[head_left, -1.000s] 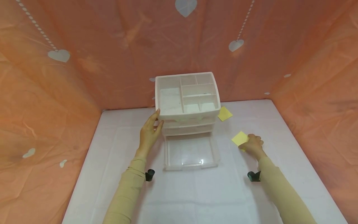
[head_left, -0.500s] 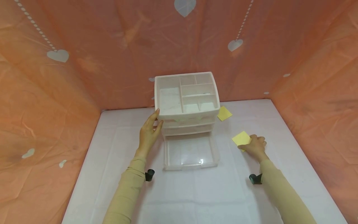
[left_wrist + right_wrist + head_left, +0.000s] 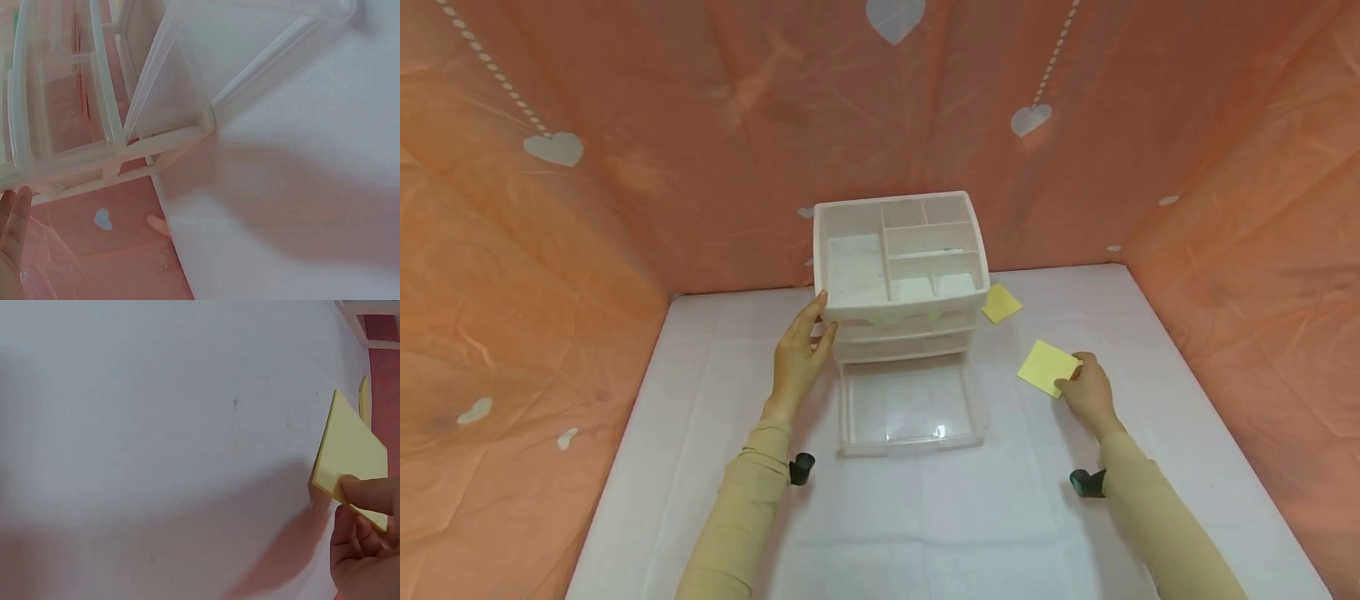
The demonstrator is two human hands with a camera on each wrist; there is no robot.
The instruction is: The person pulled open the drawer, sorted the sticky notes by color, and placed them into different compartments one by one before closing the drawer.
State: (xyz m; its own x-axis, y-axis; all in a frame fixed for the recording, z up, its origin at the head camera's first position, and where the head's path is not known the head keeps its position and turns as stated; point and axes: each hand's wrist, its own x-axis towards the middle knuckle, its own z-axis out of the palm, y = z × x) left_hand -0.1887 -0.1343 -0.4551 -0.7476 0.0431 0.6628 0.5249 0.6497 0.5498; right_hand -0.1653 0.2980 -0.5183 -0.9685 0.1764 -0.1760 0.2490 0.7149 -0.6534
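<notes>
My right hand (image 3: 1090,396) pinches a yellow sticky-note pad (image 3: 1043,367) between thumb and fingers, right of the white plastic drawer organizer (image 3: 902,311). In the right wrist view the pad (image 3: 351,447) is tilted up off the cloth, thumb on its face and fingers behind. My left hand (image 3: 797,367) touches the organizer's front left corner; in the left wrist view its fingers (image 3: 17,225) lie straight along the side. The organizer's clear bottom drawer (image 3: 910,404) is pulled out and holds nothing. Its top tray has several bare compartments.
A second yellow sticky-note pad (image 3: 1002,304) lies beside the organizer's right side, partly hidden by it. White cloth (image 3: 925,517) covers the table. Orange curtains (image 3: 745,150) with pale hearts stand behind and on both sides. A dark wrist-camera mount (image 3: 1088,483) juts from the right sleeve.
My right hand has closed its fingers on the near pad's right edge and lifted and turned it slightly. My left hand and the organizer have stayed put.
</notes>
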